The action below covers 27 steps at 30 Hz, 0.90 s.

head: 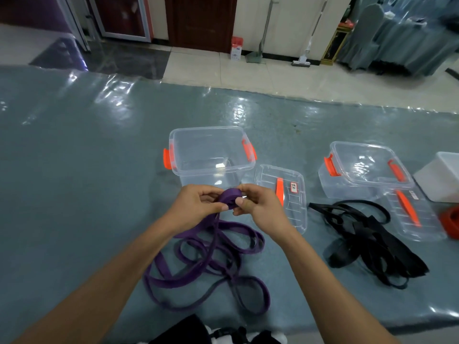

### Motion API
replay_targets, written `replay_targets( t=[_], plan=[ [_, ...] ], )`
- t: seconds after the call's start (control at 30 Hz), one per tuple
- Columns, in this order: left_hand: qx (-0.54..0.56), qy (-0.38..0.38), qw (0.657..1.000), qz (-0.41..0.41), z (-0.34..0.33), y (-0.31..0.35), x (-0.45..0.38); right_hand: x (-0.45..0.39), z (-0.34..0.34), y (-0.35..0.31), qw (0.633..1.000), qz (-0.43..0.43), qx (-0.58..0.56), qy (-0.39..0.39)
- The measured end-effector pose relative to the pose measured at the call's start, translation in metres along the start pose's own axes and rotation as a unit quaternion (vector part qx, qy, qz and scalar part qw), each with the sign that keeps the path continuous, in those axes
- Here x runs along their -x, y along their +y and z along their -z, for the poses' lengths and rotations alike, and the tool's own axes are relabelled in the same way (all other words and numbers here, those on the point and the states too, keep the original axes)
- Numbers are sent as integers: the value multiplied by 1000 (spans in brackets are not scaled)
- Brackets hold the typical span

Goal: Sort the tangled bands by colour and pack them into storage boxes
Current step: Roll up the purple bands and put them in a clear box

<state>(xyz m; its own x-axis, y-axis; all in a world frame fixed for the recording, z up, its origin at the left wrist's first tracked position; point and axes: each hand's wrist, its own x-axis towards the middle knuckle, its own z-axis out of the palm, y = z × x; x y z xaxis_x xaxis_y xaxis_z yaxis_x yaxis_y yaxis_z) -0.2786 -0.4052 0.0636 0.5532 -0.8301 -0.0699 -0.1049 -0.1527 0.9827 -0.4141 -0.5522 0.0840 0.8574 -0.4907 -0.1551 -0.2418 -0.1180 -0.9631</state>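
Purple band (211, 256): one end is up between my two hands, the rest trails down in loose loops on the bench (74, 145) right in front of me. My left hand (196, 207) pinches the band from the left, thumb pressed on it; my right hand (258, 207) pinches the small wound-up part at the top, fingers curled round it. Both hands are clamped on the same band, close together, so I can roll it tight while the slack feeds up from below.

The open clear box (211, 155) stands just behind my hands, nothing in it that I can see, likely the purple one's home. Its lid (283, 194) lies flat just to its right, out of the way but near for closing.

Black bands (367, 239) lie in their own heap well to the right, apart from the purple, so the colours look split already. A second open box (365, 167) stands behind that heap, its lid (409, 214) leaning off its front.

My guess: the roll is barely started, most of the band is still loose. Risk is the loops snagging on each other as I pull.
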Motion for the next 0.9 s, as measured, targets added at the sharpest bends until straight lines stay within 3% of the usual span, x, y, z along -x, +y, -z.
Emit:
replay_targets(
  t=[0.23,0.37,0.5,0.57,0.63,0.7,0.9],
  plan=[
    [-28,39,999,-3,-17,13,0,5,13,7,990,-22,-139,-25],
    [-127,23,991,-26,-29,14,3,6,30,12,999,12,4,-44],
    [-255,4,964,-80,-42,17,2,8,43,13,975,94,189,-76],
    [-233,29,969,-77,-50,23,4,7,48,16,986,78,134,-68],
    [-175,54,982,-50,-56,26,7,8,53,17,997,22,-24,-74],
    [-131,60,989,-29,-61,27,10,12,58,17,983,-21,-159,-90],
    [-160,83,983,-31,-75,31,18,21,60,29,963,-43,-245,-106]
  ],
)
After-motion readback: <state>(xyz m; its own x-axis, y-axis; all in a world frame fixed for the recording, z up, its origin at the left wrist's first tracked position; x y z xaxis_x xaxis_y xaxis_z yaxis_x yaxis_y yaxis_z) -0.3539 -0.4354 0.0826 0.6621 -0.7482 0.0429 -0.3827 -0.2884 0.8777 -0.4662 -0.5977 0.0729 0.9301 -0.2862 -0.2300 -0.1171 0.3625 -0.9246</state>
